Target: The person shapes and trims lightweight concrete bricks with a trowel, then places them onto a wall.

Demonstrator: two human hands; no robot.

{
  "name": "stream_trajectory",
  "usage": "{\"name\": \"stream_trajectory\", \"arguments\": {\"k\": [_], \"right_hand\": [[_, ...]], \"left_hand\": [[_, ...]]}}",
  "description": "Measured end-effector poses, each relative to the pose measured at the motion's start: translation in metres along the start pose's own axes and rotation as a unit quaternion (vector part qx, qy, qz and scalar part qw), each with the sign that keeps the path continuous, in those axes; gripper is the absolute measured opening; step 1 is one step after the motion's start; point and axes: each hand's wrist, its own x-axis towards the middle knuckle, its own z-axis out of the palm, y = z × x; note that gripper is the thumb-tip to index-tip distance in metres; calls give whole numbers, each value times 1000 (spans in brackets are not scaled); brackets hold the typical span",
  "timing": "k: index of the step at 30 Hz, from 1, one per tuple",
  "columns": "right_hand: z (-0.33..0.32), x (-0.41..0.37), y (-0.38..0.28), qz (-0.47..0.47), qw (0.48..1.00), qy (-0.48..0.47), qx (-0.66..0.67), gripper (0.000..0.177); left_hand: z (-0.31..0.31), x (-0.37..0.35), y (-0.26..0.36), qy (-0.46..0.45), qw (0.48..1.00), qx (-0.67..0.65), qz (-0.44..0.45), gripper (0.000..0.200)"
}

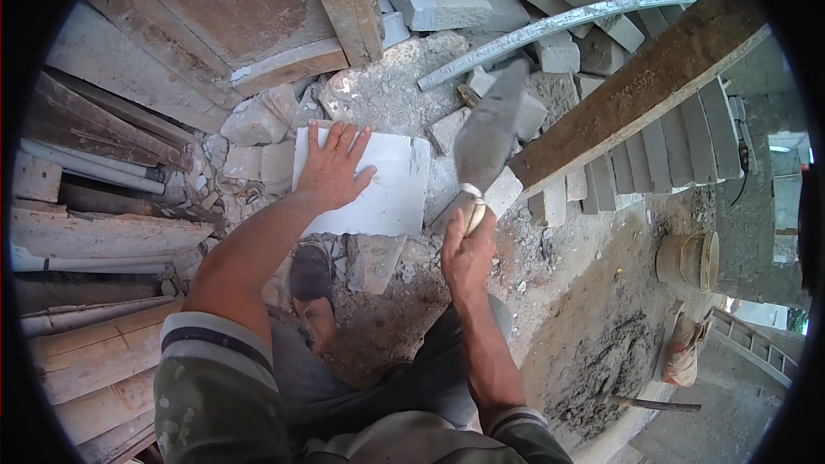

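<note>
My left hand (331, 167) lies flat with its fingers spread on the left part of a white slab (395, 180). The slab rests on rubble in front of me, and its right edge looks rough. In my right hand (468, 253) is a trowel (491, 129), gripped by its pale handle. The grey blade points up and away, to the right of the slab and apart from it. Blade edges are slightly blurred. Broken block pieces (451, 131) lie between the slab and the blade.
A wooden beam (636, 86) slants across the right, by a metal strip (550, 26) and stacked grey blocks (687, 142). Planks and bamboo (103, 344) line the left. A bucket (687, 259), wet mortar (606, 369) and a ladder (754, 348) are at the right.
</note>
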Motion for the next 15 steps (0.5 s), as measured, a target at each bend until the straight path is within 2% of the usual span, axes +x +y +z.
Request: {"name": "stream_trajectory", "arguments": {"k": [1, 2, 4, 6, 8, 9, 10, 11, 12, 14, 15], "right_hand": [[7, -5, 22, 47, 965, -194, -170, 37], [1, -4, 23, 51, 966, -188, -172, 37], [-11, 8, 14, 26, 958, -236, -162, 39], [-30, 8, -13, 40, 967, -226, -112, 39], [-38, 8, -34, 98, 991, -78, 46, 40], [-27, 3, -28, 61, 997, -9, 45, 42], [-14, -7, -8, 64, 997, -9, 43, 42], [3, -16, 23, 58, 986, -136, -79, 42], [14, -20, 44, 51, 945, -257, -197, 42], [5, -10, 47, 36, 960, -221, -167, 39], [-11, 2, 27, 31, 968, -213, -130, 38]], "left_hand": [[-3, 2, 0, -7, 1000, -2, 1, 71], [-5, 3, 1, -16, 1000, -3, 4, 71], [-3, 7, 0, -6, 1000, -7, 3, 71], [1, 1, -1, -3, 1000, -5, -1, 71], [6, 1, -3, 1, 1000, -6, -1, 71], [7, 0, -3, 20, 1000, -3, 6, 72], [7, -3, -1, 18, 1000, -5, 8, 72], [4, -2, 0, 10, 1000, -4, 3, 71], [1, 2, 0, 5, 1000, 0, 1, 71], [3, 5, 0, 16, 1000, 9, 10, 71], [6, 2, -2, 21, 1000, 14, 3, 70]]}}
